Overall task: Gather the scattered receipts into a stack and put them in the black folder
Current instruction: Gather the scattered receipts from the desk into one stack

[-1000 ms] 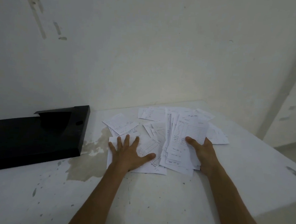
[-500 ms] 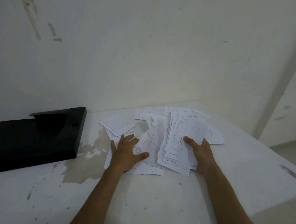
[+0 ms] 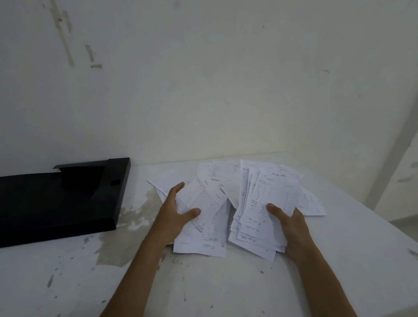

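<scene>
White printed receipts (image 3: 226,174) lie spread over the far middle of the white table (image 3: 219,293). My right hand (image 3: 289,224) grips a fanned bundle of receipts (image 3: 271,199), thumb on top. My left hand (image 3: 175,215) pinches a smaller bunch of receipts (image 3: 203,202), lifted at a tilt off the table, with thumb on top and fingers behind. More sheets (image 3: 202,246) lie flat under that bunch. The black folder (image 3: 49,197) lies on the table to the left, apart from both hands.
A stained, peeling patch (image 3: 130,227) marks the table between the folder and the receipts. The white wall (image 3: 207,84) stands right behind the table. The table's right edge (image 3: 370,229) drops to the floor.
My left hand went from flat on the receipts to grasping a bunch and tilting it up. The right hand has kept hold of its bundle.
</scene>
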The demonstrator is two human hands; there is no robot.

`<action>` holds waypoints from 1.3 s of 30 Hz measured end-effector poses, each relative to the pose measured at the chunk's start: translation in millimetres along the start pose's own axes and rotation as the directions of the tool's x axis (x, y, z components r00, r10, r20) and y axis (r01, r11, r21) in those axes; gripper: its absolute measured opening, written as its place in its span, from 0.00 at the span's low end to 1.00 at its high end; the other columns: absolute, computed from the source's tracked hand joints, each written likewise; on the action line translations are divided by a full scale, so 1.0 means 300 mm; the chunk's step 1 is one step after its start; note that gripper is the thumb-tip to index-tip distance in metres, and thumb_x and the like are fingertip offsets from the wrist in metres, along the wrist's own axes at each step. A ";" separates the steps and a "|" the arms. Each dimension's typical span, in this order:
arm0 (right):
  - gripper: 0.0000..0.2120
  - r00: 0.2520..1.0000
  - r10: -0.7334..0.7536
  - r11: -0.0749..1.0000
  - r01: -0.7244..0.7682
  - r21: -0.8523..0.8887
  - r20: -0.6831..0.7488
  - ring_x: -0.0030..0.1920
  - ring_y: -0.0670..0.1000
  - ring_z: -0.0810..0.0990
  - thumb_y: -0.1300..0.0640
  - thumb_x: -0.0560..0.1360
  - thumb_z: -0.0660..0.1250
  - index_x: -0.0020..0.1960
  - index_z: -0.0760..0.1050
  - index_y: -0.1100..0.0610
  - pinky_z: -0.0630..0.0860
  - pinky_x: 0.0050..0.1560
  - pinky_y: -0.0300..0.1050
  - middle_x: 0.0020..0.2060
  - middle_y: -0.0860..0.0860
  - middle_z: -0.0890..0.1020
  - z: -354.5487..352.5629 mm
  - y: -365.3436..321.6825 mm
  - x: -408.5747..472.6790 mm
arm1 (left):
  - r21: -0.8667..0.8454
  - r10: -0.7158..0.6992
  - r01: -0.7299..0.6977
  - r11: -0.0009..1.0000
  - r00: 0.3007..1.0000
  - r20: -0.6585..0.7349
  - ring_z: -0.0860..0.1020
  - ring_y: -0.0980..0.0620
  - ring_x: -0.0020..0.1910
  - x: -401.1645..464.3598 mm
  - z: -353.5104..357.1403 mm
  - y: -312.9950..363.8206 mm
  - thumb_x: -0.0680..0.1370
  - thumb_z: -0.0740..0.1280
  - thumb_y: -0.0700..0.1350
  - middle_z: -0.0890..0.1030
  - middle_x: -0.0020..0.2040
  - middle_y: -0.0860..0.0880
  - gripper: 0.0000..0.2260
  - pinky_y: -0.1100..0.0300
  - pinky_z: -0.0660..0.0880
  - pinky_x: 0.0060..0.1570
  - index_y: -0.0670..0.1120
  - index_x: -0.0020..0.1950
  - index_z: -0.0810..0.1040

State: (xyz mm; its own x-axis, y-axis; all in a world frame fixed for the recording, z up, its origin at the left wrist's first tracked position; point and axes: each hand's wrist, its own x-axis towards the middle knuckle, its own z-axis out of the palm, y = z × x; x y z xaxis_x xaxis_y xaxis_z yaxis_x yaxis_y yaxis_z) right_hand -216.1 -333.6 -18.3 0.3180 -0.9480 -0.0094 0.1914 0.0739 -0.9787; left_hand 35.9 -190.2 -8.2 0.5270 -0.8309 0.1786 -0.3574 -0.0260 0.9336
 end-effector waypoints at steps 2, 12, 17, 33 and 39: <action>0.20 1.000 -0.004 1.000 0.004 -0.009 0.011 0.58 0.57 0.83 0.57 0.76 0.73 0.67 0.76 0.56 0.79 0.60 0.56 0.58 0.53 0.85 0.003 -0.001 -0.001 | 0.000 -0.017 0.017 1.000 0.999 -0.038 0.75 0.53 0.60 -0.005 -0.043 0.005 0.73 0.76 0.45 0.74 0.63 0.54 0.34 0.65 0.77 0.50 0.53 0.75 0.63; 0.17 0.974 0.087 0.984 -0.117 0.133 0.210 0.55 0.59 0.86 0.59 0.75 0.73 0.64 0.78 0.56 0.81 0.57 0.59 0.56 0.55 0.86 0.152 -0.039 -0.043 | -0.422 -0.155 0.105 0.901 0.984 -0.086 0.85 0.49 0.51 -0.035 -0.089 0.023 0.74 0.75 0.43 0.86 0.55 0.48 0.16 0.52 0.82 0.52 0.46 0.61 0.81; 0.15 0.948 0.127 0.959 -0.192 0.209 0.292 0.53 0.59 0.86 0.61 0.77 0.71 0.63 0.78 0.58 0.83 0.51 0.56 0.54 0.57 0.87 0.311 -0.030 -0.074 | -0.480 -0.142 0.134 0.867 0.990 0.019 0.83 0.50 0.56 -0.036 -0.053 0.024 0.76 0.73 0.43 0.84 0.59 0.47 0.16 0.54 0.79 0.59 0.46 0.63 0.80; 0.23 0.965 0.046 0.982 -0.091 0.168 0.259 0.59 0.58 0.84 0.61 0.76 0.72 0.69 0.72 0.54 0.80 0.60 0.63 0.61 0.54 0.84 0.354 0.060 -0.060 | -0.184 0.020 -0.021 0.983 1.000 -0.010 0.79 0.56 0.63 -0.052 -0.025 0.049 0.81 0.62 0.59 0.81 0.65 0.54 0.20 0.50 0.74 0.67 0.50 0.67 0.78; 0.16 0.996 0.064 0.968 -0.078 0.240 0.067 0.52 0.54 0.85 0.64 0.76 0.71 0.62 0.77 0.54 0.84 0.44 0.50 0.54 0.52 0.85 0.267 0.003 -0.035 | 0.045 -0.043 0.040 0.998 0.997 0.066 0.74 0.59 0.65 -0.073 -0.034 0.008 0.81 0.59 0.59 0.78 0.66 0.57 0.15 0.61 0.69 0.66 0.57 0.62 0.79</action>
State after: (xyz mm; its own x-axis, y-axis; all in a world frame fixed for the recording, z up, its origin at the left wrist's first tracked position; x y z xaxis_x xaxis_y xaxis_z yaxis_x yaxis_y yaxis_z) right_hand -144.7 -298.8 -2.6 0.3912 -0.9185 -0.0578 0.3835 0.2198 -0.8970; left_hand 31.5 -166.4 -6.7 0.4898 -0.8639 0.1173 -0.3700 -0.0842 0.9252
